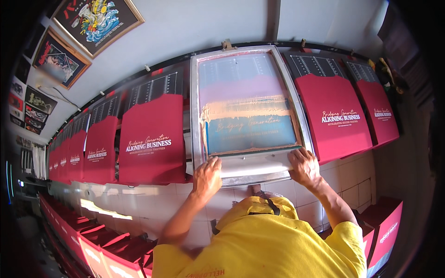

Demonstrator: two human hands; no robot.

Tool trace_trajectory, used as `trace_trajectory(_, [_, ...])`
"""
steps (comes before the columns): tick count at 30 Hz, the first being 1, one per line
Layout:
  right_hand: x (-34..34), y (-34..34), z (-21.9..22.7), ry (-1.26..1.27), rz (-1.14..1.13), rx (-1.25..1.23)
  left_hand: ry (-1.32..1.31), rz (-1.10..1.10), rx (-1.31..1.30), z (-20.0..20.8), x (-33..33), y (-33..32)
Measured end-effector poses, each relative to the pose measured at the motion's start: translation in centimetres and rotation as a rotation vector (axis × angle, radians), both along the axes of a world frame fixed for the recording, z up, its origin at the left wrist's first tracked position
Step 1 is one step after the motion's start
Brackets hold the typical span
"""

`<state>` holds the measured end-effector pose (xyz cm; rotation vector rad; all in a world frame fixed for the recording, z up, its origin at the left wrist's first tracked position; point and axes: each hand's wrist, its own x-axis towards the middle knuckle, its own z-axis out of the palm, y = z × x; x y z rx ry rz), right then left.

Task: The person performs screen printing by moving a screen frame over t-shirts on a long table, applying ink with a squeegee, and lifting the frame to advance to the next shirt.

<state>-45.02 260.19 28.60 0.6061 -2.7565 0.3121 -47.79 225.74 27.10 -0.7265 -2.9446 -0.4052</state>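
A silver-framed printing screen (196,92) lies over a printing board in front of me. Its mesh shows a peach ink band (245,109) across the middle, with a blue stencil area (252,129) nearer to me. Along the screen's near end lies a wide squeegee (255,166) with a pale handle. My left hand (208,176) is closed on its left end, and my right hand (304,167) grips the right end. The blade's lower edge borders the blue area. Most of the shirt under the mesh is veiled.
Red printed shirts on black boards stand in a row, with one shirt (153,139) left and another (333,118) right of the screen. A rail (176,55) runs behind them. More red shirts (116,250) line the lower left. Framed pictures (99,23) hang on the wall.
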Motion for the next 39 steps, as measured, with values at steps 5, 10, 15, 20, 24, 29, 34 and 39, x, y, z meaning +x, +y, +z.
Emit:
trace_trajectory(5, [1.4, -0.2, -1.4, 0.020, 0.018, 0.059, 0.114, -0.030, 0.007, -2.8, 2.1, -0.4])
trace_trajectory(10, [-2.9, 0.1, -2.8, 0.061, 0.005, 0.086, 0.122, -0.055, -0.003, -3.1, -2.2, -0.3])
trace_trajectory(15, [-11.2, 0.8, -3.2, 0.068, -0.010, 0.064, 0.068, -0.092, -0.014, -2.1, -11.7, 0.2])
trace_trajectory(20, [-17.4, 1.5, -2.4, 0.015, -0.032, 0.101, -0.059, -0.058, -0.109, 0.2, -17.6, 0.9])
trace_trajectory(24, [-16.2, 1.1, -0.8, 0.061, -0.007, 0.061, -0.058, -0.055, -0.077, 1.1, -17.4, 0.3])
trace_trajectory(29, [-7.2, 1.0, 0.8, 0.101, 0.002, 0.050, 0.070, -0.121, 0.037, 1.7, -7.4, -0.8])
trace_trajectory(34, [1.0, 0.2, -1.4, 0.127, -0.029, 0.072, 0.012, -0.069, 0.059, 0.7, 1.0, -0.6])
trace_trajectory(39, [4.2, -0.1, -3.2, -0.103, -0.042, 0.175, -0.093, -0.051, -0.038, -1.6, 4.3, -0.4])
